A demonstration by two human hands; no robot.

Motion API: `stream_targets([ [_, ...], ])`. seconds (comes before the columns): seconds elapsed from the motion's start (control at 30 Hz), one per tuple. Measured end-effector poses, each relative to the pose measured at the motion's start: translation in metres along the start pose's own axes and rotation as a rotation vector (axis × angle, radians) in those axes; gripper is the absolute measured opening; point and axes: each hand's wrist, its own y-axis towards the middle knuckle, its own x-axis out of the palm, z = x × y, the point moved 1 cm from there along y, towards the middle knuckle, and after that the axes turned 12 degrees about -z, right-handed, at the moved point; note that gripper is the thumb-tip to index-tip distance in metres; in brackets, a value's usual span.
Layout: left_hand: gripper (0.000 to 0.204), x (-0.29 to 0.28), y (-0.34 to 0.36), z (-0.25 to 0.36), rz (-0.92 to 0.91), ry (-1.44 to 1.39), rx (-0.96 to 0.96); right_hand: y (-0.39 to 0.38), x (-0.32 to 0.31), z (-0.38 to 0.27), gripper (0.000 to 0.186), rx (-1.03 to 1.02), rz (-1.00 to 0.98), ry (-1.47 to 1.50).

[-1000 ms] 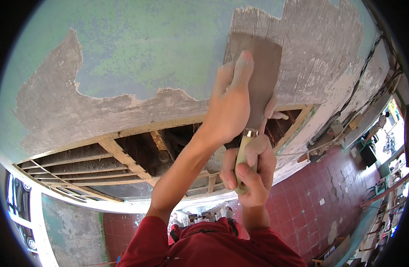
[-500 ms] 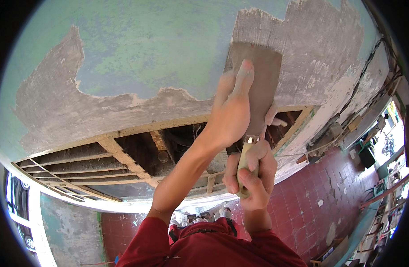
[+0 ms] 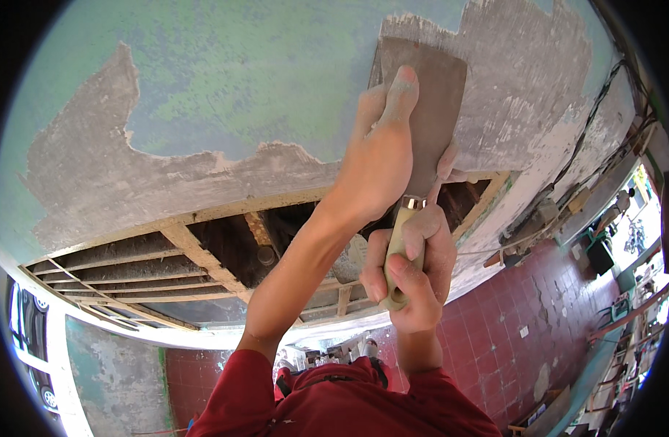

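Note:
A wide scraper with a flat grey blade and a pale handle lies against the green painted surface. Its top edge sits just below the ragged paint line, on the bare grey patch. My right hand is wrapped round the handle below the metal collar, with fingertips reaching up along the blade's right edge. Over the blade's left side, my left hand presses, one digit stretched up the blade's face and the others at its left edge, partly hidden.
Below the painted surface runs an opening with wooden battens and dark hollows. Cables hang along the right side. Red floor tiles lie below; chairs and clutter stand at the far right.
The scraper and both my hands have moved up the surface, bringing the blade edge closer to the ragged paint line. My hold on the scraper looks the same.

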Motion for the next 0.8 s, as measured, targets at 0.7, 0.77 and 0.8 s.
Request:
stream_targets([
  [0.7,0.050,0.005,0.012,0.003,0.074,0.031,0.060,0.008,-0.004,-0.005,0.018,-0.020,-0.030,0.001],
  [0.77,0.050,0.005,0.010,0.002,0.068,0.007,0.038,0.004,-0.001,-0.004,0.018,-0.014,-0.008,0.006],
  [0.8,0.050,0.005,0.004,-0.001,0.053,0.001,0.023,-0.001,0.000,-0.004,0.018,0.003,0.004,0.013],
])
